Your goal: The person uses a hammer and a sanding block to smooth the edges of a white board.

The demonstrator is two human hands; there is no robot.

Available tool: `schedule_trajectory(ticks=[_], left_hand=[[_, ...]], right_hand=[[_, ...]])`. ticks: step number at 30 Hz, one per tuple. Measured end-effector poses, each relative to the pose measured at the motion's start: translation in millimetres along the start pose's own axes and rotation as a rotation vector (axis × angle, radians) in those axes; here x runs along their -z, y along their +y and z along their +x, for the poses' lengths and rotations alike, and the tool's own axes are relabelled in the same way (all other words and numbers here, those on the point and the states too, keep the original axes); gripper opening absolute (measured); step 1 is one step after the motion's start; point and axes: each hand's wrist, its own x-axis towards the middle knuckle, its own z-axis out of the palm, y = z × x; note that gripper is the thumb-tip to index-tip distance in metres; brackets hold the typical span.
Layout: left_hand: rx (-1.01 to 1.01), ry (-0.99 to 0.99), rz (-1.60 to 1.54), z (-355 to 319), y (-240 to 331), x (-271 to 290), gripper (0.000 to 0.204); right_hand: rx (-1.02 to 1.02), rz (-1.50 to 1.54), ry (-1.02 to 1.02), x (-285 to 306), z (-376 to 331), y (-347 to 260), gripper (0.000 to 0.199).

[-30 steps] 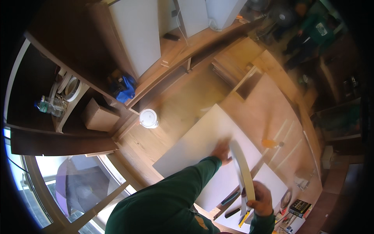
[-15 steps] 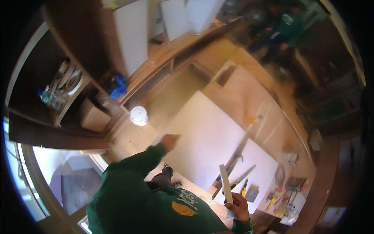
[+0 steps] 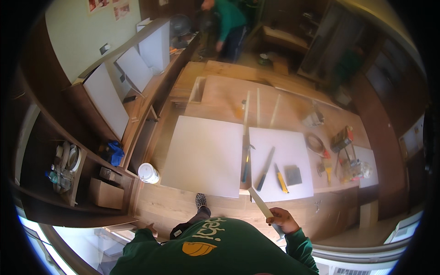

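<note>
**Gripping a pale strip at the lower edge of a wide workbench**

Curling shut around one end of a thin pale strip [image 3: 260,202], the right hand [image 3: 283,219] sits at lower centre-right of the frame, just above the green sleeve; the strip slants up and left from the fist toward the bench's near edge. The left hand [image 3: 150,226] shows only as a sliver at lower left beside the green shoulder, and how far it is open cannot be told.

A long wooden workbench [image 3: 293,107] fills the middle of the frame. Two white panels lie flat on it: a large one [image 3: 204,156] at centre and a smaller one [image 3: 282,160] to its right, carrying hand tools and a dark square block [image 3: 293,174]. A white tub [image 3: 148,173] stands just left of the large panel. More white boards [image 3: 106,101] lean along the dark shelving at upper left. At top centre another person in green [image 3: 227,23] bends over. A window band curves along the lower left rim.
</note>
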Motion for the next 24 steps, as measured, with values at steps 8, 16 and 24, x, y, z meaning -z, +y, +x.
schedule_trajectory(ticks=[8,16,24], left_hand=[[-0.217,0.138,-0.148,-16,57,14,0.071],[-0.303,0.182,-0.168,12,79,72,0.066],[-0.254,0.165,-0.178,49,47,120,0.067]], right_hand=[[-0.206,0.172,0.198,21,-20,156,0.026],[-0.438,0.169,0.369,-6,-20,253,0.032],[-0.497,0.419,0.544,-45,-16,261,0.029]])
